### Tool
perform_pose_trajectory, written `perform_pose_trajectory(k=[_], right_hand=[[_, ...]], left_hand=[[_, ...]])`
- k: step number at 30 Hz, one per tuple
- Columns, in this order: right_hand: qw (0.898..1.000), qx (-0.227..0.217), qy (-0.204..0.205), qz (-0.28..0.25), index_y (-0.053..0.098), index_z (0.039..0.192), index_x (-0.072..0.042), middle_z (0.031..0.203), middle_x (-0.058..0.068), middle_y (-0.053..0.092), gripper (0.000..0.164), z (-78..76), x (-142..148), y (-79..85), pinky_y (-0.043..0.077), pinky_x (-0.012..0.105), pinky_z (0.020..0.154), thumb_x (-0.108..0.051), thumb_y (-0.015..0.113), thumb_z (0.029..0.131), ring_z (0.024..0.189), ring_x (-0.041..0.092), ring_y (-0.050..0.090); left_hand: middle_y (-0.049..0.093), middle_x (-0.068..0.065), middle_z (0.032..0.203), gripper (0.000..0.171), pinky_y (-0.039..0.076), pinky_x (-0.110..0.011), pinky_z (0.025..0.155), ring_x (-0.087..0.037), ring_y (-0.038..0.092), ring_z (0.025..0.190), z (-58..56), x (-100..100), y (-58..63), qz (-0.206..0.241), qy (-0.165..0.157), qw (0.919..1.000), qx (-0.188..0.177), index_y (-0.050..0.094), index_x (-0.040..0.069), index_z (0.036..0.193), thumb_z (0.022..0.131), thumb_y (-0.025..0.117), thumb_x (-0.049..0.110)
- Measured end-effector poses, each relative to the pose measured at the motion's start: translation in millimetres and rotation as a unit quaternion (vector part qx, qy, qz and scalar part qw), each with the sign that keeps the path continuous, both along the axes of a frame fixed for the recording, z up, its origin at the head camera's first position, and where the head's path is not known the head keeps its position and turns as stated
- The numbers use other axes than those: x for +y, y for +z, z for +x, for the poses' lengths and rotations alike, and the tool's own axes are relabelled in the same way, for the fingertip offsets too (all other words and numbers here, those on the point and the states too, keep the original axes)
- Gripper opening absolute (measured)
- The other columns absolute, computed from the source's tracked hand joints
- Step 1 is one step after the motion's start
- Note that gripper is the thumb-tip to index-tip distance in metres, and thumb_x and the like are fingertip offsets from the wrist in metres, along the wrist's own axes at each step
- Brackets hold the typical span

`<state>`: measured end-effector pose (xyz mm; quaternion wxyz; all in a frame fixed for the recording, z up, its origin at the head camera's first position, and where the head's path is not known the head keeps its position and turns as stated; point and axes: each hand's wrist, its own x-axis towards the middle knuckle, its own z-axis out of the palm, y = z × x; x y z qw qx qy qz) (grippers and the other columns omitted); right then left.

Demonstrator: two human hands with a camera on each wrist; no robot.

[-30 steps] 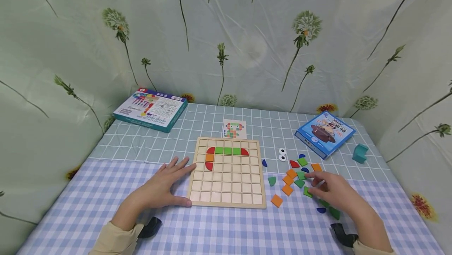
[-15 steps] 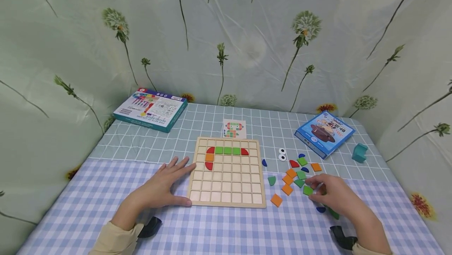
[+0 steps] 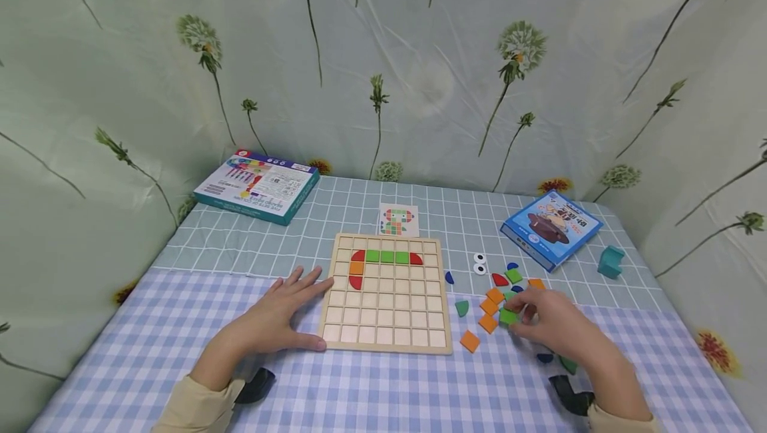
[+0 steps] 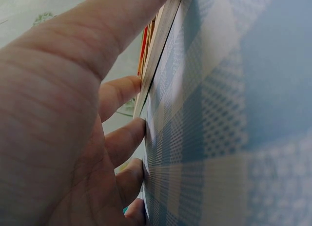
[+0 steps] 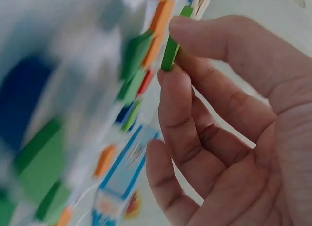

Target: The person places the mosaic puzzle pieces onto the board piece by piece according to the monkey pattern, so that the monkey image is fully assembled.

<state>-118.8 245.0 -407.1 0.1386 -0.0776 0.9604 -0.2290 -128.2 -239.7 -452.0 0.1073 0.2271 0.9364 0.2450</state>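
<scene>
The wooden grid board (image 3: 385, 350) lies in the middle, its upper cells holding a row of green squares (image 3: 387, 257) with red quarter pieces and an orange square (image 3: 356, 268) at the left. My left hand (image 3: 272, 316) rests at the board's left edge, fingers spread, thumb at the lower corner. Between thumb and fingers of my right hand (image 3: 554, 323), a green square tile (image 5: 170, 53) is pinched and lifted off the cloth. Below and around that hand lie loose orange squares (image 3: 488, 323), green pieces (image 3: 462, 308) and blue half-rounds (image 3: 544, 358); some are hidden by the hand.
A picture card (image 3: 398, 220) lies behind the board. Two eye discs (image 3: 479, 263) sit right of it. A blue box (image 3: 551, 228) and a teal holder (image 3: 610, 262) stand at the back right, and a flat game box (image 3: 257, 186) at the back left.
My right hand has taken up a green square from the scattered pieces and moved left with it. My left hand stays at the board's edge.
</scene>
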Motion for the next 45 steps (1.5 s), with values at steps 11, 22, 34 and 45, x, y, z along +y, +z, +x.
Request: perform_pose_trajectory(k=[11, 22, 34, 45], right_hand=[[0.993, 0.057, 0.105, -0.005, 0.081, 0.112, -0.012, 0.101, -0.005, 0.074, 0.023, -36.3, -70, 7.0, 0.054, 0.024, 0.071, -0.011, 0.085, 0.090, 0.085, 0.010, 0.060], [0.979, 0.088, 0.180, -0.039, 0.081, 0.112, -0.006, 0.098, -0.003, 0.076, 0.022, -66.9, -125, 1.8, 0.057, 0.022, 0.076, -0.013, 0.085, 0.091, 0.085, 0.008, 0.063], [0.966, 0.069, 0.239, -0.068, 0.082, 0.106, -0.006, 0.101, 0.002, 0.079, 0.016, -79.3, -174, -4.0, 0.058, 0.024, 0.080, -0.008, 0.085, 0.090, 0.086, 0.011, 0.066], [0.964, 0.060, 0.252, -0.063, 0.082, 0.105, -0.006, 0.101, 0.003, 0.080, 0.014, -85.2, -192, -6.2, 0.057, 0.025, 0.081, -0.007, 0.084, 0.091, 0.086, 0.010, 0.065]], left_hand=[[0.030, -0.016, 0.177, 0.110, 0.017, -0.080, 0.125, -0.054, 0.017, 0.164, -1.8, 1, 1.6, 0.001, 0.000, 1.0000, -0.003, 0.042, 0.027, 0.167, 0.076, 0.085, 0.072], [0.030, -0.015, 0.177, 0.110, 0.017, -0.080, 0.125, -0.054, 0.018, 0.164, -3.4, 3, 1.5, -0.001, -0.004, 1.0000, 0.005, 0.042, 0.026, 0.167, 0.077, 0.085, 0.072], [0.031, -0.017, 0.177, 0.110, 0.018, -0.081, 0.124, -0.055, 0.019, 0.163, 0.5, 2, 2.4, -0.005, 0.001, 1.0000, -0.001, 0.043, 0.025, 0.166, 0.076, 0.085, 0.072], [0.031, -0.016, 0.177, 0.109, 0.017, -0.082, 0.124, -0.055, 0.018, 0.163, 1.0, 2, 3.8, 0.001, 0.004, 1.0000, -0.004, 0.044, 0.025, 0.166, 0.076, 0.085, 0.072]])
